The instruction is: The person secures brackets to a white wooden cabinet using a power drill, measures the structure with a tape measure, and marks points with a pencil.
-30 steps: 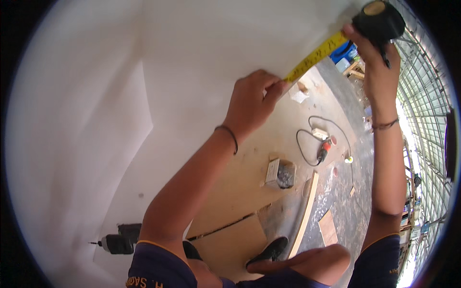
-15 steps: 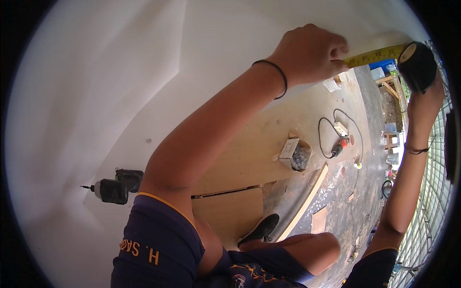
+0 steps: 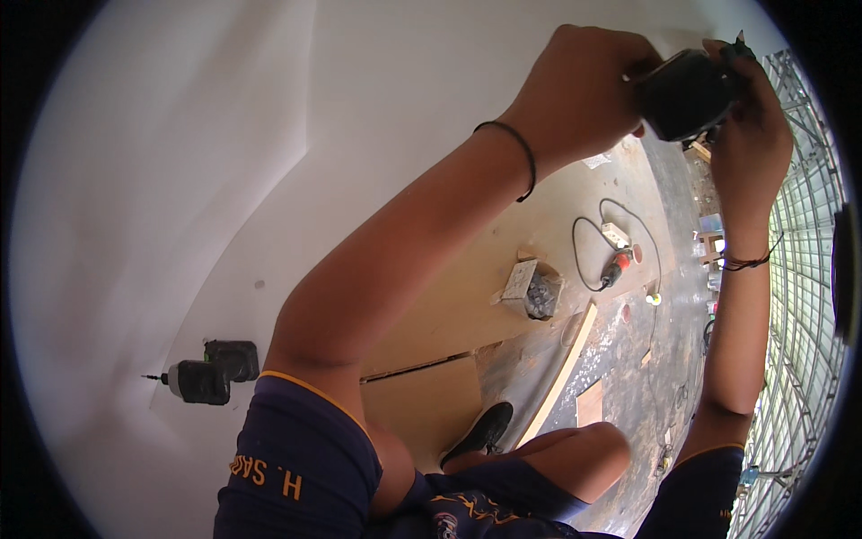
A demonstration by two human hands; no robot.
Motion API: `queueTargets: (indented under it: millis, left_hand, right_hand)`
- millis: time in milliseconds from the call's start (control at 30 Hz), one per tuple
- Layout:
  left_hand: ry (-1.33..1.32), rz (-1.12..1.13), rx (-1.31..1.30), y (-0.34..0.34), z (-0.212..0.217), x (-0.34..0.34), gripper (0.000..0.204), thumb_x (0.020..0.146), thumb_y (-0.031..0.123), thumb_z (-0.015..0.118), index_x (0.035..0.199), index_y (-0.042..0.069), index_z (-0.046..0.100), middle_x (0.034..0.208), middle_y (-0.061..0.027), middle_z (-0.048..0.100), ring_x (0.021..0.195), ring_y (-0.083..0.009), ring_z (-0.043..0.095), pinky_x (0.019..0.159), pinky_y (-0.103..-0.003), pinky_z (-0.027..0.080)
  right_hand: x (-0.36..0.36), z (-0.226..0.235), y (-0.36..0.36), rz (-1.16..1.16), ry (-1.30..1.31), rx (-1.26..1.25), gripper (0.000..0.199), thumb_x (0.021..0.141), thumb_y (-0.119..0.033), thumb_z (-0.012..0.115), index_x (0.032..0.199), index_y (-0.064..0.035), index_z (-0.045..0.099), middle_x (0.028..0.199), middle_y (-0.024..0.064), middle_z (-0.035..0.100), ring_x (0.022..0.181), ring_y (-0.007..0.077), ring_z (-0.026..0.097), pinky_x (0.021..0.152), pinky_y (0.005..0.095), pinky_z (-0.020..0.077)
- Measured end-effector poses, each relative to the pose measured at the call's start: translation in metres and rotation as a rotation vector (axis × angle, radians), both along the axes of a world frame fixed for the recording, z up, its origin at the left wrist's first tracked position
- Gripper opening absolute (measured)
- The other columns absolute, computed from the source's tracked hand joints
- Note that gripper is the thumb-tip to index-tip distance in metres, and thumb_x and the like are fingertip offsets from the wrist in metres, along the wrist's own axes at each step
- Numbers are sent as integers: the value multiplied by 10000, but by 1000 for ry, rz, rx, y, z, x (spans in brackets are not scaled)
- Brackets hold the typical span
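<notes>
So we've got the black tape measure (image 3: 690, 92) up at head height, top right of the view, right in front of the big white board (image 3: 224, 162). It sits squarely between both hands: our left hand (image 3: 584, 94) presses against its left side with the fingers curled round it, and our right hand (image 3: 750, 112) cups it from the right and behind, fingers wrapped over the top edge. Both hands are closed on it, so neither one is nearer. It's a chunky, rounded black case, roughly as wide as it is tall, so no real long axis. We can't see any blade sticking out from this angle.

Further down, a black cordless drill (image 3: 208, 373) rests against the board's lower left. On the plywood floor (image 3: 467, 296) there's a small open box of screws (image 3: 532, 289) and an orange-handled corded tool (image 3: 618, 266).
</notes>
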State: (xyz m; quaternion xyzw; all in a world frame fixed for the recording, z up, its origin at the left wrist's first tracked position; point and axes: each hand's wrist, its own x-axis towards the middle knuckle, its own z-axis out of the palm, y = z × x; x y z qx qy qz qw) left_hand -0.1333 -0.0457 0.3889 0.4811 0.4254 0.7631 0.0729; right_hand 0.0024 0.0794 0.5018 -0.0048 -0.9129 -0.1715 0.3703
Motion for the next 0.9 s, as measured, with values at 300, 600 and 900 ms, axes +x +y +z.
queueTargets:
  millis: [300, 600, 900]
  left_hand:
    - [-23, 158, 22, 5, 6, -1, 133, 851, 112, 694, 948, 23, 705, 790, -114, 719, 661, -217, 702, 650, -313, 551]
    - [7, 236, 33, 22, 8, 8, 99, 874, 97, 651, 852, 2, 666, 684, -132, 670, 595, -243, 668, 583, -338, 514]
    - [11, 223, 120, 29, 4, 5, 121, 907, 120, 662, 891, 3, 687, 725, -74, 637, 534, -147, 619, 528, -278, 481]
  right_hand:
    - [2, 25, -51, 102, -310, 331, 807, 652, -43, 855, 1380, -77, 508, 1357, 129, 555, 1236, 312, 555, 1030, 397, 466]
    - [-3, 23, -59, 206, -324, 147, 575, 624, -101, 845, 1155, -96, 625, 1233, 131, 558, 937, 316, 659, 787, 358, 564]
    - [-14, 86, -68, 197, -471, 314, 404, 813, -278, 665, 1113, -10, 621, 1164, 196, 595, 1043, 345, 644, 897, 374, 523]
